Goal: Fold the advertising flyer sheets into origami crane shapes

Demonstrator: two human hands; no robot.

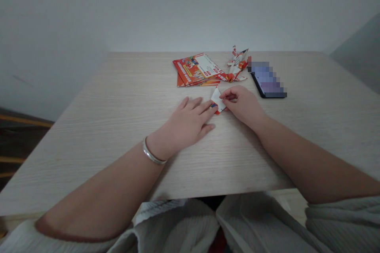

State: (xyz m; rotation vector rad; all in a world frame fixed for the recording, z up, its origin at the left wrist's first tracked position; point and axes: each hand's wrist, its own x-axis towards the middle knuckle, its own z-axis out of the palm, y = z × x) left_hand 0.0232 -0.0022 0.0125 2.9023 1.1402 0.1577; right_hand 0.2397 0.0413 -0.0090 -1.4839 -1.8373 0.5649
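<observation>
A small folded piece of paper (218, 99), white with red and blue at its lower edge, lies on the table between my hands. My left hand (191, 120) rests palm down with its fingers spread, and a fingertip presses on the paper's lower left side. A silver bangle (152, 153) circles that wrist. My right hand (243, 102) pinches the paper's right edge between thumb and fingers. Part of the paper is covered by my fingertips.
Behind the paper lies a stack of red printed leaflets (192, 69). Beside it sit folded paper pieces (237, 65) in red and white. A phone (268, 81) with a blurred-out screen lies to the right. The wooden table (118, 95) meets a pale wall (190, 12) at the back.
</observation>
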